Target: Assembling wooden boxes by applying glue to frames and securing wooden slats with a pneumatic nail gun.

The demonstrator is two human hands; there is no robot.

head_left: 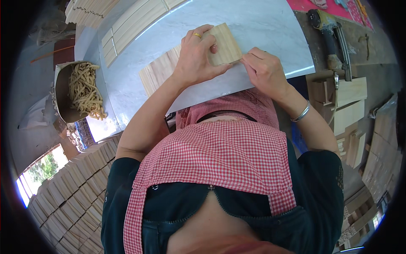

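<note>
A pale wooden board (230, 42) lies slantwise on the light marbled tabletop (279, 42), its left end nearer to me. My left hand (196, 59) spans the board, fingers curled over the far side and thumb along the near edge. A gold ring sits on one of its fingers. At the board's near right corner, my right hand (266, 72) is closed, thumb and forefinger pinched together. Whatever those fingertips hold, if anything, is too small to make out. A silver bangle (301, 112) circles my right wrist.
Bundled wooden slats (131, 27) lie along the table's far left. A bin (63, 93) full of tan strips stands at the left edge. Right of the table are a nail-gun-like tool (327, 42) and loose wood pieces (351, 91). Stacked boards (72, 194) fill the lower left.
</note>
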